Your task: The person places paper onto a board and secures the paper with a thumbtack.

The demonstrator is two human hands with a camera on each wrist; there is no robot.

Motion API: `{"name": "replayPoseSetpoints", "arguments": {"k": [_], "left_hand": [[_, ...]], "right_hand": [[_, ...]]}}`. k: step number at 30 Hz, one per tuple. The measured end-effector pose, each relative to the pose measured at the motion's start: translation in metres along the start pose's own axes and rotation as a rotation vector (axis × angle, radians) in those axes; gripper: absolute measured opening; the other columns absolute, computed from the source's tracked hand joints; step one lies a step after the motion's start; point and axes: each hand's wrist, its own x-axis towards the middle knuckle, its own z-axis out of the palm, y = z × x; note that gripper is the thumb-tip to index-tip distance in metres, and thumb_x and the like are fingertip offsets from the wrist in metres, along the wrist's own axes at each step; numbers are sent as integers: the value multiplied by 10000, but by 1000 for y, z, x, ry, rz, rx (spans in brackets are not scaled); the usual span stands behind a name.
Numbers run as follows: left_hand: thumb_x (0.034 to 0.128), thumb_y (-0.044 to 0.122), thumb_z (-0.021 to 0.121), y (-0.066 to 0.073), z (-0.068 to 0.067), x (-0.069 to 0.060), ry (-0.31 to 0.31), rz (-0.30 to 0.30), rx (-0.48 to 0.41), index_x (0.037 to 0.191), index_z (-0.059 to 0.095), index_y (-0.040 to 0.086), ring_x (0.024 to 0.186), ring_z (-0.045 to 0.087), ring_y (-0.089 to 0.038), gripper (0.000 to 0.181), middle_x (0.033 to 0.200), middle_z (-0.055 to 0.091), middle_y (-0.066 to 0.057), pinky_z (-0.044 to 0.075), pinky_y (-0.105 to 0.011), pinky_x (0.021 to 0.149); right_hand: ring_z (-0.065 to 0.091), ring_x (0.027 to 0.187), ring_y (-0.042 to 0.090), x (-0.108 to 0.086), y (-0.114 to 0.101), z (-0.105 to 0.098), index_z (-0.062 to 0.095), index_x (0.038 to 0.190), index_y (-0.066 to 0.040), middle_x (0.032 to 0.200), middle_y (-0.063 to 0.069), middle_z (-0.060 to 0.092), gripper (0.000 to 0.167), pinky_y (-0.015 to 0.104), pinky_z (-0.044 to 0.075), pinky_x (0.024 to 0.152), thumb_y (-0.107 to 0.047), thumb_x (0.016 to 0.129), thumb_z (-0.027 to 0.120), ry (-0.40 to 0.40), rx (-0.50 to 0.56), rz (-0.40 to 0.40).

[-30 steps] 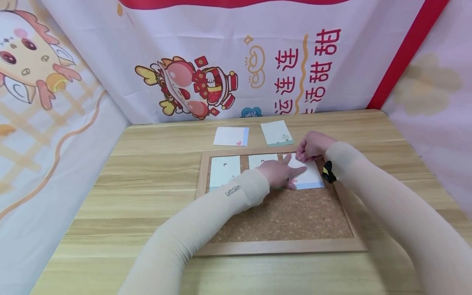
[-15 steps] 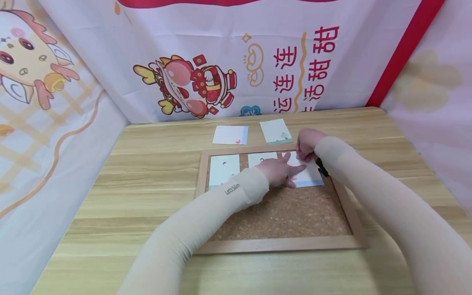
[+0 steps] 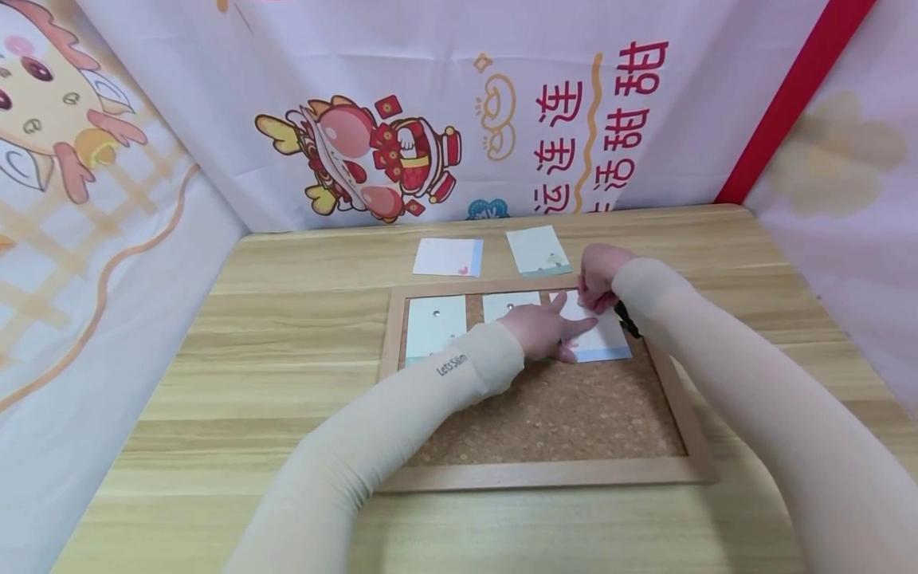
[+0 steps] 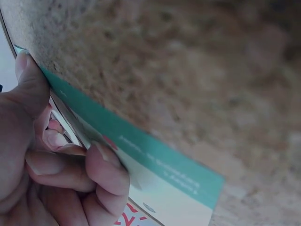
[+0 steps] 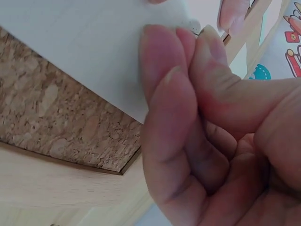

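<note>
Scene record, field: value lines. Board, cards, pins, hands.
surface: wood-grain table
base: framed cork board, lying flat
row along far edge: left card, middle card, right card
loose beyond board: blue-edged card, green-edged card
plainly visible pins: left pin in left card, middle pin in middle card
left: left hand, spread across middle card and onto right card
right: right hand, fingertips together at right card; anything pinched is unclear

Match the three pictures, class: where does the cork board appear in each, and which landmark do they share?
Head: board, lower half, just right of centre.
Left wrist: board, blurred, across top and right.
Right wrist: board, at left, one corner showing.
Shared landmark: the left hand.
</note>
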Motion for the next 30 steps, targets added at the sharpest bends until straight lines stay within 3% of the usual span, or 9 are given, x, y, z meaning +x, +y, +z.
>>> {"name": "replayPoseSetpoints", "arguments": {"k": [8, 11, 14, 18, 23, 30], "left_hand": [[941, 464, 580, 5, -4, -5, 15, 10, -7, 1558, 243, 395, 758, 554, -215, 707, 1619, 37, -231, 441, -273, 740], [945, 457, 587, 8, -5, -7, 18, -5, -57, 1558, 241, 398, 792, 559, -220, 706, 1628, 39, -200, 434, -267, 771], [946, 454, 589, 10, -7, -8, 25, -7, -67, 1560, 235, 398, 823, 570, -235, 710, 1629, 30, -193, 435, -271, 797], [938, 467, 584, 13, -9, -9, 31, 7, -28, 1558, 237, 402, 887, 576, -242, 714, 1624, 26, -212, 438, -283, 818], [943, 482, 564, 16, -11, -11, 29, 21, 61, 1566, 233, 385, 795, 584, -222, 712, 1610, 46, -252, 463, -292, 733], [945, 449, 586, 18, -10, -15, 26, -7, 5, 1559, 242, 400, 809, 575, -231, 705, 1620, 47, -226, 441, -280, 768]], "right_hand": [[676, 684, 229, -9, -2, -4, 667, 864, -5, 805, 151, 683, 57, 325, 568, 663, -25, 892, 713, -15, -13, -13], [678, 663, 228, -12, -6, -4, 674, 897, 14, 806, 158, 682, 25, 317, 566, 639, 27, 877, 680, 12, -54, -9], [671, 632, 227, -14, -9, -5, 681, 937, 33, 804, 164, 676, 101, 301, 553, 592, 56, 843, 652, 42, -100, -10], [654, 593, 217, -18, -8, -6, 657, 992, 53, 762, 154, 659, 132, 290, 536, 558, -1, 876, 691, 55, -85, 24], [631, 546, 192, -24, -3, -5, 614, 1049, 63, 683, 122, 629, 245, 282, 524, 540, -110, 913, 722, 68, -79, 55], [582, 519, 180, -27, -2, 1, 595, 1149, 46, 738, 122, 624, 238, 272, 477, 503, -68, 946, 647, 72, 7, 68]]}}
